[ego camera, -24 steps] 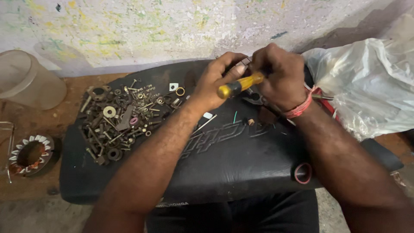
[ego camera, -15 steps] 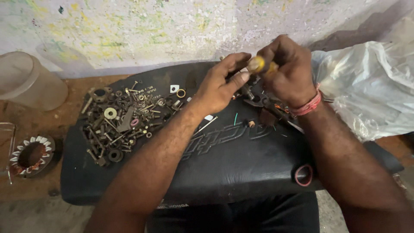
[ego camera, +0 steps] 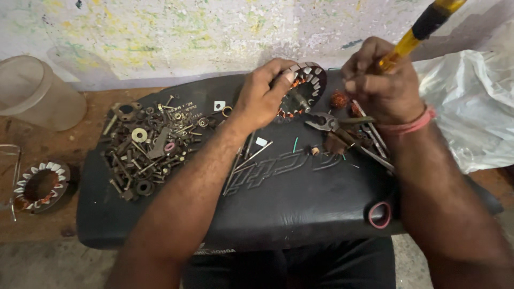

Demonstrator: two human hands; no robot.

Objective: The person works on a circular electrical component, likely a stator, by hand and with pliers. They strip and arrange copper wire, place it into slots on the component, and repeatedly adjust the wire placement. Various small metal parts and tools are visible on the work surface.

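My left hand (ego camera: 263, 96) grips a round stator (ego camera: 302, 91) with copper windings, holding it tilted on the far part of a black seat cushion (ego camera: 289, 208). My right hand (ego camera: 381, 80) is closed around a screwdriver with a yellow and black handle (ego camera: 420, 29); the handle points up and to the right, and the tip is hidden behind the fingers near the stator. Pliers (ego camera: 332, 123) lie on the cushion just under my right hand, beside a clump of copper wire (ego camera: 338, 99).
A heap of rusty bolts, nuts and washers (ego camera: 147, 144) covers the cushion's left part. A second stator ring (ego camera: 40, 184) lies on the brown bench at left, a translucent plastic cup (ego camera: 37, 91) behind it. A white plastic bag (ego camera: 471, 107) sits at right. A rubber ring (ego camera: 379, 214) rests on the cushion's front edge.
My right hand has swung the screwdriver from lying across the stator to standing handle-up and to the right. My left hand has turned the stator so that its face shows.
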